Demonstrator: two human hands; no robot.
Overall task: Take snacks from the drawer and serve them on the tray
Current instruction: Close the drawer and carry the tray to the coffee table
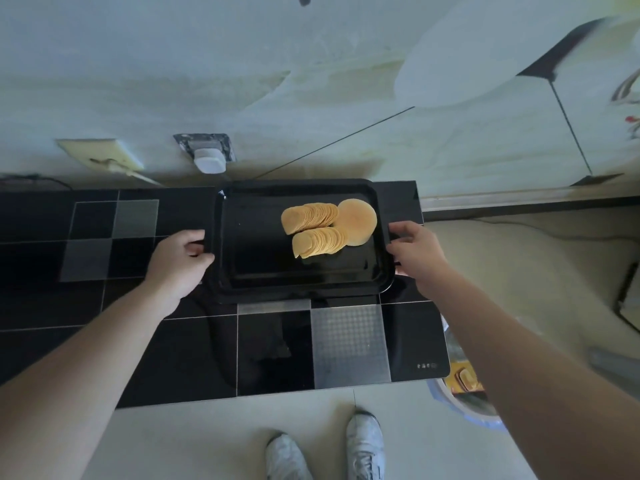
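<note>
Black rectangular tray (242, 265) lying flat on the black tiled counter (173, 348), long axis left to right, bearing two fanned rows of crisps (317, 226) in its right half, with left hand (181, 259) and right hand (417, 251) curled around its short-end rims.

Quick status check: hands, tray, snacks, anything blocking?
Left hand and right hand grip the black tray by its ends. Chips and round cracker lie on it. Nothing blocking on counter.
</note>
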